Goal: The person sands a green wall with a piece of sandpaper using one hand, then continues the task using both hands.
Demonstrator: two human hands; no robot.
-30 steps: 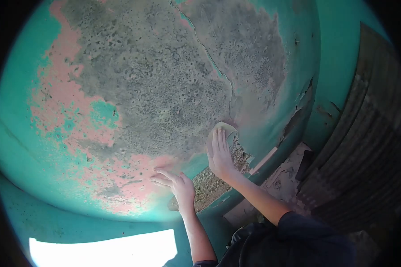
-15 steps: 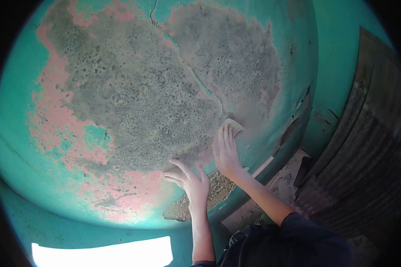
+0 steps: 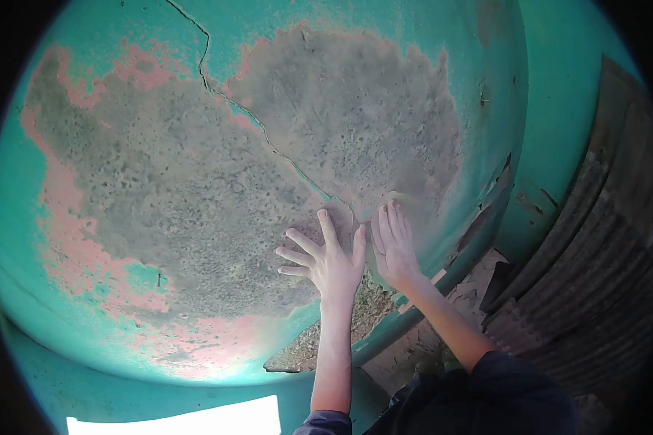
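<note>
The wall [image 3: 196, 167] before me carries a large grey pitted patch bordered by pink and green paint. My left hand [image 3: 334, 264] lies against the lower part of this patch, fingers spread wide and nothing in them. Just to its right, my right hand [image 3: 394, 243] presses flat over a piece of sandpaper [image 3: 400, 196], fingers together. Only a pale edge of the sheet shows past the fingertips; the palm covers most of it. A jagged crack [image 3: 268, 141] runs from the top down toward both hands.
Below the hands, broken plaster [image 3: 297, 349] exposes rough material. Dark corrugated sheets [image 3: 588, 239] lean at the right, beside the peeling wall corner [image 3: 479, 210]. A bright white area [image 3: 181, 417] shows at lower left.
My left hand has moved up and right and spread its fingers on the wall. My right hand has shifted slightly right with the sandpaper, now flatter under it. The view has shifted.
</note>
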